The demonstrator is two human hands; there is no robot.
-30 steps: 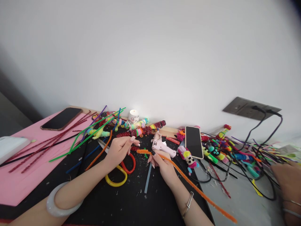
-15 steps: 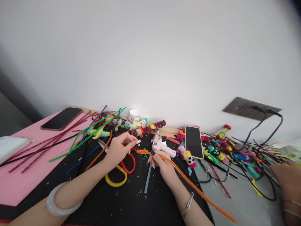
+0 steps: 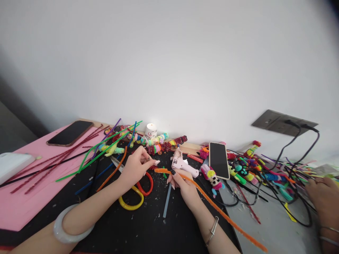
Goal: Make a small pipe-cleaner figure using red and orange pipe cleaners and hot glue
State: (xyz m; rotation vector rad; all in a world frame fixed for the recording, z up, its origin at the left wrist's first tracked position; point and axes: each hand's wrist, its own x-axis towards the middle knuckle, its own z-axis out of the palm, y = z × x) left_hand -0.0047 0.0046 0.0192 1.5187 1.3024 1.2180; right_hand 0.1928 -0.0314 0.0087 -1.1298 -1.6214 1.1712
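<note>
My right hand (image 3: pixel 182 184) is closed round a long orange pipe cleaner (image 3: pixel 219 211), which runs from my fingers down toward the lower right. Its short free end (image 3: pixel 160 170) points left toward my left hand (image 3: pixel 136 165). My left hand's fingers are curled and pinched together just left of that end; what they hold, if anything, is too small to name. Under both hands lies a black mat (image 3: pixel 137 229). Scissors with a red and a yellow handle (image 3: pixel 134 197) lie beneath my left wrist. A pale pink glue gun (image 3: pixel 182 165) rests just behind my right hand.
A glue stick (image 3: pixel 166 204) lies on the mat. Loose pipe cleaners (image 3: pixel 100 151) and a phone (image 3: pixel 70 133) sit at the left on a pink sheet (image 3: pixel 16 208). A second phone (image 3: pixel 218 159), small figures, cables and another person's hand (image 3: pixel 324 204) fill the right.
My left hand's fingers have shifted slightly, closing toward the orange tip. The other person's hand at the right has moved a little up and left. My right hand stays put.
</note>
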